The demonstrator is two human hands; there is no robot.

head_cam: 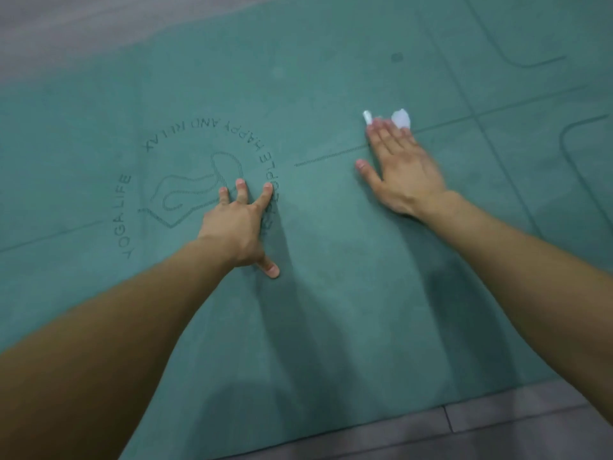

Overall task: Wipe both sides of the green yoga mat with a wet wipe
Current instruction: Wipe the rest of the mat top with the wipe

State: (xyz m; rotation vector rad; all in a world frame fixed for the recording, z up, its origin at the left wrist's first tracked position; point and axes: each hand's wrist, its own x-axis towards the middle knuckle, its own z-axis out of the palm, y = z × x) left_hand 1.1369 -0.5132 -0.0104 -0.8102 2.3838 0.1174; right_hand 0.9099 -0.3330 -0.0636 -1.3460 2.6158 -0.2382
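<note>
The green yoga mat (pixel 331 227) lies flat on the floor and fills most of the view, its printed side up with a round logo and guide lines. My right hand (pixel 401 167) lies flat on the mat right of centre, straight fingers pressing a white wet wipe (pixel 400 118) whose edges show past the fingertips. My left hand (pixel 242 224) props on spread fingertips at the right edge of the round logo, holding nothing.
Grey tiled floor (pixel 514 426) shows past the mat's near edge at the bottom right, and more grey floor (pixel 66 34) lies beyond the far edge at the top left.
</note>
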